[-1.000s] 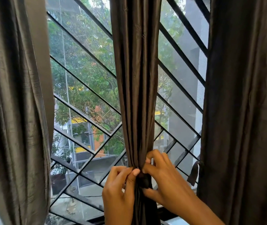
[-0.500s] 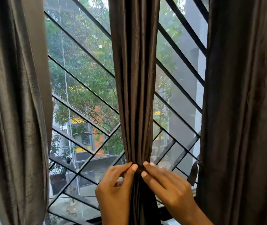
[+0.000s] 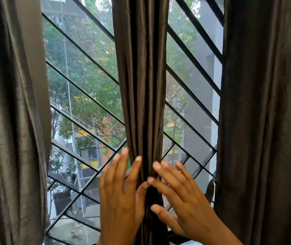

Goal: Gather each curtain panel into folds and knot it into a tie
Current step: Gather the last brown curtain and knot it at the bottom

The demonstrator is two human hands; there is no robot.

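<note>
— A window grille [image 3: 88,96] of slanted black bars fills the background, with trees and buildings beyond. What is different at the middle curtain panel [image 3: 141,76]?

— The hands. Half a second ago both pinched the cinched waist [image 3: 152,193] of that panel with curled fingers. Now the left hand [image 3: 121,200], on the panel's left, has its fingers straight and spread, with forefinger and thumb only resting on the folds. The right hand [image 3: 182,197], on the panel's right, is spread the same way, its fingertips just touching the fabric. Neither grips anything.

— And the panel itself?

— It hangs gathered in tight folds in front of the grille and stays narrow at the waist with no grip on it. I judge the tie there holds, though the knot is too dark to make out.

— So what is left?

— Probably the right curtain panel [image 3: 265,121], well to the right of the middle one: it hangs wide and loose, with a dark strap [image 3: 210,190] at its inner edge. Whether the left curtain panel [image 3: 12,121], on the far side, is tied, I cannot tell.
</note>
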